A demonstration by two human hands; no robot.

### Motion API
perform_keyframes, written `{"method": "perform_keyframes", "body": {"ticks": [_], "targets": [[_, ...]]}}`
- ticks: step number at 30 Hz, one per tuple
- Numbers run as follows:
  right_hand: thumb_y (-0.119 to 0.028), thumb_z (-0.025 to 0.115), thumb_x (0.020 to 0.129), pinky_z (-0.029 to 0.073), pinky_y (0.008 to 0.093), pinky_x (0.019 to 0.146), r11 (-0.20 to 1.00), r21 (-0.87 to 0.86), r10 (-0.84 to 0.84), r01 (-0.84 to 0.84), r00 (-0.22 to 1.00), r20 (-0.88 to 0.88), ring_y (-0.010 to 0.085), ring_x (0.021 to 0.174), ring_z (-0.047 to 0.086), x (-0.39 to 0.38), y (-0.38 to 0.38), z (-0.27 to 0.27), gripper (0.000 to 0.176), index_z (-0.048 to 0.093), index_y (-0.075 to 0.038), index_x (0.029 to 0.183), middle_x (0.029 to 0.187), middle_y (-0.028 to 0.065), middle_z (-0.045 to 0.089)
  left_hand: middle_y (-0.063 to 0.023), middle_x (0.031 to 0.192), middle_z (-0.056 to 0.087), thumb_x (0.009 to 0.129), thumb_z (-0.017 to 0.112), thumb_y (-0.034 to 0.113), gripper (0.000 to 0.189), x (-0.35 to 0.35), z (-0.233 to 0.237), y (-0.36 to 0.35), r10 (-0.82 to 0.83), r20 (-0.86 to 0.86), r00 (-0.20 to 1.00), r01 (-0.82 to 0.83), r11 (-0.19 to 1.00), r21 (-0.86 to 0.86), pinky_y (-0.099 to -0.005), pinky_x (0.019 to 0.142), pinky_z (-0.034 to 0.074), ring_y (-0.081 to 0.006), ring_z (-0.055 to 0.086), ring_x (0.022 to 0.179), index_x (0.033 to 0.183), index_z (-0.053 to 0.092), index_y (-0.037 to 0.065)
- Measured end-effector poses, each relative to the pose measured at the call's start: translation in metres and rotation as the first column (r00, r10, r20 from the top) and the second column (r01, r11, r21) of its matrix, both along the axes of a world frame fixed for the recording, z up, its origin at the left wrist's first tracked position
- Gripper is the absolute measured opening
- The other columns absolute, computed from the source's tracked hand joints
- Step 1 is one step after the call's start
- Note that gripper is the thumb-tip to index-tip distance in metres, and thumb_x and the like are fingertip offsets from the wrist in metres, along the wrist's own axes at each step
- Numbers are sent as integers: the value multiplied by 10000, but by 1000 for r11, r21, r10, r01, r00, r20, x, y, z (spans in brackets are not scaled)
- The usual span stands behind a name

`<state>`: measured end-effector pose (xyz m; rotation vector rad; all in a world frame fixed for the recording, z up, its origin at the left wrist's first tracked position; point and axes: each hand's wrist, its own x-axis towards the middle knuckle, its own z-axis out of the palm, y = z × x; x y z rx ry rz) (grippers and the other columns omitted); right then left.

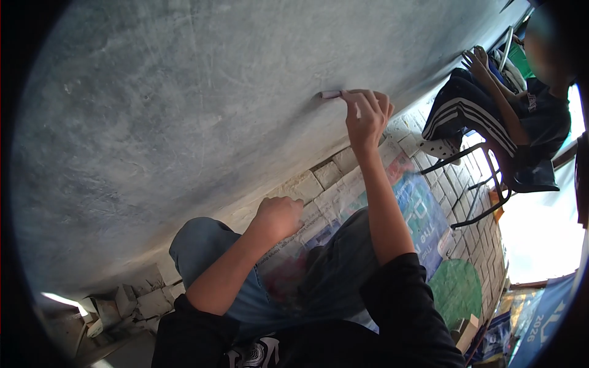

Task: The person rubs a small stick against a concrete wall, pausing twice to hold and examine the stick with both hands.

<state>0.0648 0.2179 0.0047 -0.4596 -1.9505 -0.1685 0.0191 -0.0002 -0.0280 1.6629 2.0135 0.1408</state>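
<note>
A large grey wall with faint smears and scratches fills the upper left. My right hand is raised at the wall, its fingers closed around a short pale stick whose far end is at the grey surface. Lower down, my left hand is in front of my bent knees, near the wall's bottom edge. Its fingers are curled, and what they hold, if anything, is hidden.
Another person in striped trousers sits on a black-framed chair at the right, hands near the wall. Printed sheets cover part of the brick floor. A green round piece lies lower right; broken blocks are lower left.
</note>
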Motion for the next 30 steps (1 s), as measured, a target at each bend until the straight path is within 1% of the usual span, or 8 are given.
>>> {"method": "perform_keyframes", "body": {"ticks": [2,4,10,13,17,21,26,30], "targets": [[-44,659,662,339,293,744,995,99,-4,4,1000,1,157,802,508,-8,-12,-3,164,656,-164,774,840,-73,628,-177,793,612,757,607,299,317,0,0,3,-7,-3,1000,7,1000,-5,-420,685,486,-338,602,773,885,566,12],[-30,626,671,327,303,762,965,158,192,-210,973,126,150,830,515,-13,-30,-4,188,642,-178,785,805,-62,617,-178,792,611,755,610,297,319,0,-4,5,-7,-15,1000,7,1000,-29,-418,683,487,-342,600,771,886,565,10],[-21,638,621,333,311,764,997,75,5,-4,1000,-14,147,822,521,-3,-3,1,243,647,-179,806,878,-85,599,-172,781,613,752,607,293,314,3,1,3,-24,-18,1000,24,999,22,-417,690,487,-341,600,773,877,568,9],[-12,630,622,328,322,765,947,206,226,-246,967,118,152,837,517,-14,-36,2,247,650,-170,811,856,-82,607,-175,775,612,746,609,289,312,6,2,6,-24,-8,1000,24,999,-23,-418,694,486,-339,600,774,876,570,8],[-12,613,630,335,333,779,985,119,128,-124,991,-27,149,876,518,-10,-17,2,287,661,-166,868,898,-85,591,-180,772,611,745,608,282,305,7,-1,3,-24,-1,1000,24,999,21,-417,697,485,-340,600,778,877,573,9],[-43,611,648,326,317,765,932,217,276,-291,956,98,143,858,515,-18,-45,-5,265,662,-182,868,898,-90,600,-182,785,611,749,601,278,298,5,2,5,-16,5,1000,16,1000,-21,-418,703,485,-344,601,787,886,578,14],[26,626,617,343,281,738,980,166,120,-114,992,-27,124,804,515,-10,-25,0,260,671,-169,782,864,-97,636,-180,797,612,750,608,293,316,6,0,-1,-26,-21,999,26,999,20,-421,701,484,-344,601,789,897,578,15],[30,620,602,336,285,743,950,234,203,-208,978,44,130,815,508,-14,-37,0,285,679,-175,790,870,-92,638,-185,800,610,752,611,303,340,6,0,4,-57,-2,998,57,998,16,-423,692,484,-345,601,782,932,576,17]]}}
